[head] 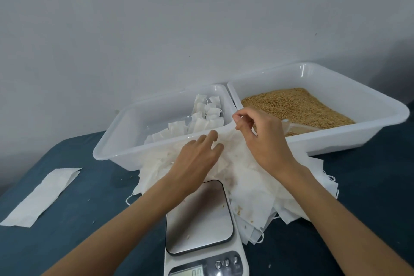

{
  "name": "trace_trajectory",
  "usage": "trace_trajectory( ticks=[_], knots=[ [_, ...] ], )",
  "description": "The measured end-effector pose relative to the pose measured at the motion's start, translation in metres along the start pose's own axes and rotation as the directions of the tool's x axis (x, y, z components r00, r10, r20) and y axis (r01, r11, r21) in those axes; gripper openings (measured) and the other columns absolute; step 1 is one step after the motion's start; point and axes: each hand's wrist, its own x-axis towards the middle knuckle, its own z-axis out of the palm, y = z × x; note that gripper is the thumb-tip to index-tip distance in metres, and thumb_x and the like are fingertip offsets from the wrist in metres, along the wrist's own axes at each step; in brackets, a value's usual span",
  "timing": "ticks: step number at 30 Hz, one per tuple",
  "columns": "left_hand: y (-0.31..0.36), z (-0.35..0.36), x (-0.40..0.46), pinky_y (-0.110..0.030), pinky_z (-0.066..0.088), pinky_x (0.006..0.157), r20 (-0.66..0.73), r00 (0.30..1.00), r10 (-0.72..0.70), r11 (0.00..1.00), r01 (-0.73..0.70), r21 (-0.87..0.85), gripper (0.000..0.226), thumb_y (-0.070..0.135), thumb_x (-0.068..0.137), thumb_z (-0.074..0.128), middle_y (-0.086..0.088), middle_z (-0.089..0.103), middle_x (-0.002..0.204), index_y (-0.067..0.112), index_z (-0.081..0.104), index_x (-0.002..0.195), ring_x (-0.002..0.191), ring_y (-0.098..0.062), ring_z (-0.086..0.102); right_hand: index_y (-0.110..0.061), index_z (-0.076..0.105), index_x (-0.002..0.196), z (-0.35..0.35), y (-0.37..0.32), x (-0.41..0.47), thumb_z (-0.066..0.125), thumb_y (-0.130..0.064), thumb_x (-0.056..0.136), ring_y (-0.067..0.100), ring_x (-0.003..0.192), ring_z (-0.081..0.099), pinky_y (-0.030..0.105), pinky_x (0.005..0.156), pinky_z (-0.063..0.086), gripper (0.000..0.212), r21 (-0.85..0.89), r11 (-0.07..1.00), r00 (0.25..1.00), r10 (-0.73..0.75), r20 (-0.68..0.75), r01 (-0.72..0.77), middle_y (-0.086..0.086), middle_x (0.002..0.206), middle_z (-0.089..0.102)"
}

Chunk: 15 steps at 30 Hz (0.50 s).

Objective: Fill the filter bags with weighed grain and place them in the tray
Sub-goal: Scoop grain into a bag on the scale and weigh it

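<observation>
A heap of empty white filter bags (251, 177) lies on the blue cloth in front of two white trays. My left hand (197, 159) rests flat on the heap with its fingers straight. My right hand (259, 136) pinches the top edge of one filter bag between thumb and forefinger, near the corner where the trays meet. The left tray (116, 141) holds several filled bags (201, 119). The right tray (336, 139) holds golden grain (295, 105) and a clear scoop (298, 127). A digital scale (201, 219) stands in front of the heap, its platter bare but for a few grains.
A long folded white sheet (40, 197) lies on the blue cloth (78, 231) at the left. A grey wall rises right behind the trays. Loose grains dot the cloth near the scale.
</observation>
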Motion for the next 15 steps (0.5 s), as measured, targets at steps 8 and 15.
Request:
trace_trajectory(
  ticks=[8,15],
  knots=[
    [-0.010,-0.005,-0.019,-0.037,0.045,0.052,-0.249,0.968,0.000,0.993,-0.029,-0.113,0.053,-0.023,0.052,0.073,-0.009,0.067,0.100,0.006,0.067,0.097,0.073,-0.030,0.057,-0.015,0.068,0.098,-0.002,-0.003,0.000,0.058,-0.026,0.103,0.015,0.076,0.063,0.036,0.074,0.051,0.016,0.036,0.999,1.000,0.015,-0.014,-0.014,-0.006,0.076,0.068],
    [-0.016,-0.022,-0.013,-0.036,0.049,0.068,-0.399,0.831,-0.387,0.839,0.139,-0.526,0.009,0.005,0.099,0.066,0.001,0.069,0.092,0.011,0.068,0.106,0.080,-0.021,0.060,-0.014,0.069,0.104,-0.003,-0.005,-0.001,0.060,-0.025,0.102,0.014,0.083,0.067,0.037,0.078,0.053,0.014,0.091,0.996,1.000,0.008,-0.028,-0.006,-0.005,0.083,0.070]
  ],
)
